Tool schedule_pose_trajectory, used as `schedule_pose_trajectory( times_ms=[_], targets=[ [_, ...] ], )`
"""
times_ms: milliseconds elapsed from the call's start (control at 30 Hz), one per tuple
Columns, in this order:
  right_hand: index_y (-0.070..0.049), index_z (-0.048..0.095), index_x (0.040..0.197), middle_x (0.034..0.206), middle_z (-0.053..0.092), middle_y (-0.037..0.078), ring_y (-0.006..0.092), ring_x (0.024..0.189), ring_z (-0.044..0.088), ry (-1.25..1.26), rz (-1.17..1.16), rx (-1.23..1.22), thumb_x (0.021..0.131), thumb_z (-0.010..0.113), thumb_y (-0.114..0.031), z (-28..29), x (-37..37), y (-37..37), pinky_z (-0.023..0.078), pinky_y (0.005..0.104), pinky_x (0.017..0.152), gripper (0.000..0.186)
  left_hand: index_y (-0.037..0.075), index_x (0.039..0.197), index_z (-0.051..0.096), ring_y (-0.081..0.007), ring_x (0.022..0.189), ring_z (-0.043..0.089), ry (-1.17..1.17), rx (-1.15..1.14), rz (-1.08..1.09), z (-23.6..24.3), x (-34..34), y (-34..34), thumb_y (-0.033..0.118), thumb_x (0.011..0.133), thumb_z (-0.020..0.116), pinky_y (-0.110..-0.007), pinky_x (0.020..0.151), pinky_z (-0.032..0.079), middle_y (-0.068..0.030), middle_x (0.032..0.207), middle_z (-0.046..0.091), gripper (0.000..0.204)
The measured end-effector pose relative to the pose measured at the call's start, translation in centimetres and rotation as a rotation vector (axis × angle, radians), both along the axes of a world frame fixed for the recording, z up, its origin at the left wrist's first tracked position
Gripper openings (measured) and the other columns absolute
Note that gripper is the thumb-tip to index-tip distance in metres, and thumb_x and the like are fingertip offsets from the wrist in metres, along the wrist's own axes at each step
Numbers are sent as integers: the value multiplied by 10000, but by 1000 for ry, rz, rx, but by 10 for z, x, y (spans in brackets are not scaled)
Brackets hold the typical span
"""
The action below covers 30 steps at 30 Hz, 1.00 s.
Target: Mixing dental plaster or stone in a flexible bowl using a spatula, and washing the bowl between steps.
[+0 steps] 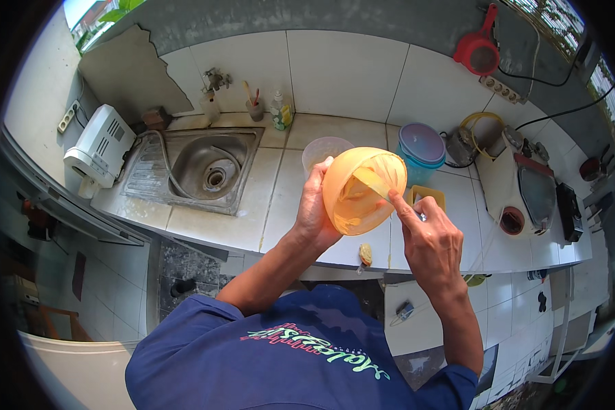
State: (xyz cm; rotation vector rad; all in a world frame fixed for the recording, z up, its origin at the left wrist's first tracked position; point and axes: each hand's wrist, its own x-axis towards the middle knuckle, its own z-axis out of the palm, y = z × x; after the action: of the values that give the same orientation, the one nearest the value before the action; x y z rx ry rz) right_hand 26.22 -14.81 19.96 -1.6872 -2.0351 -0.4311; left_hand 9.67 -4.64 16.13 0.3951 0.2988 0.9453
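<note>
Orange bowl (359, 195) tilted in left hand (316, 208) — right hand (427, 236) seemingly scraping inside.

Sunlit tiled counter (219, 225), steel sink (205, 171)

The bowl (362, 191) looks like thin orange plastic, translucent and smooth, with light glowing through its wall. The scraper (372, 182) inside it is pale yellow plastic, matt. The sink (198, 167) is brushed metal, dull and stained. The counter (273, 198) is glazed cream tile, glossy. The tub (421, 152) is blue plastic, its lid smooth. The shirt (287, 355) is matt blue cloth.
</note>
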Motion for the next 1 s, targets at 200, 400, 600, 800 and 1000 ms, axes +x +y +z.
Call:
schedule_pose_trajectory(
  times_ms=[200,400,600,800,1000],
  targets=[
    [-193,638,1227,787,556,61,200,676,607,111,59,-28,816,661,-61,0,-2,-2,494,341,556,432,55,1211,518,-230,1070,596,-47,89,6,-2,-7,4,355,974,343,-433,930,502,-102,1169,598,421],
    [-132,659,1146,736,555,61,221,617,596,183,160,-152,848,650,-63,-8,-8,-4,484,347,540,306,18,1146,544,-228,974,646,-199,159,-7,-13,-14,14,228,967,348,-390,868,548,-116,1085,641,339],
    [-72,639,1087,736,544,59,205,613,607,69,32,134,851,648,-65,-6,-8,5,484,344,522,236,30,1094,556,-206,943,652,-260,153,1,-5,-14,7,232,976,370,-375,862,554,-105,1046,646,299],
    [-125,647,1169,789,549,25,163,651,587,134,125,29,794,688,-65,-10,-22,-14,478,315,502,382,42,1217,532,-237,1059,617,-241,91,-84,-26,-18,12,338,985,366,-424,936,515,-113,1158,618,411],
    [-228,633,1245,792,538,30,162,653,575,23,36,147,723,684,-20,-9,-33,-11,482,315,499,564,55,1255,522,-244,1098,583,-203,10,-104,-2,-19,-7,392,982,275,-438,974,475,-102,1208,590,498]
  ],
)
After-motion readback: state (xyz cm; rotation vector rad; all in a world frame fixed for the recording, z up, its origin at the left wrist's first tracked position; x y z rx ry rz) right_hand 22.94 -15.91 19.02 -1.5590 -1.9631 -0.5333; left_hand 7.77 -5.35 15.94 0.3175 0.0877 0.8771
